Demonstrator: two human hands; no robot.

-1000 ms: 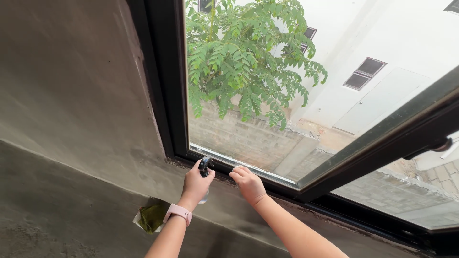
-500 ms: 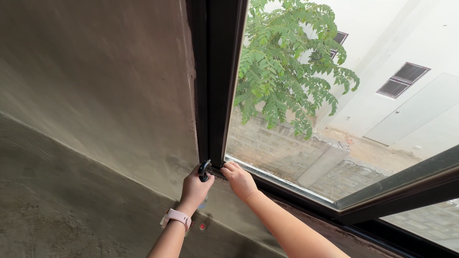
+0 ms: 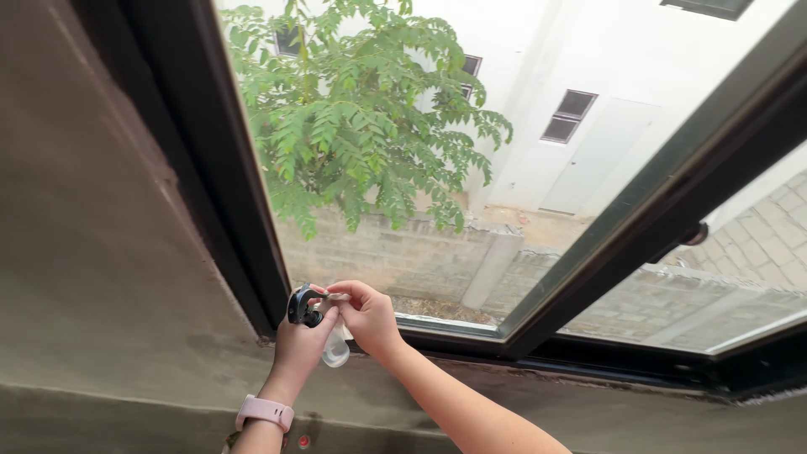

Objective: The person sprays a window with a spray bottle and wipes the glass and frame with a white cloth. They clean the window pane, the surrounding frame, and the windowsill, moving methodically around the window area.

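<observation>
My left hand grips a small clear spray bottle with a black trigger head, held up near the lower left corner of the window. A pink watch band circles that wrist. My right hand is right beside it, fingertips pinching at the top of the bottle's head, with what looks like a pale bit of cloth between them. Both hands hover just in front of the black window frame and its glass pane.
A bare grey concrete wall fills the left and bottom. A second dark frame bar runs diagonally on the right with a small handle. Outside are a leafy green tree, a brick wall and a white building.
The view swung left and then back right. My right hand left the window's bottom edge and came to the spray bottle's head. The bottle is lifted higher, and its clear body shows.
</observation>
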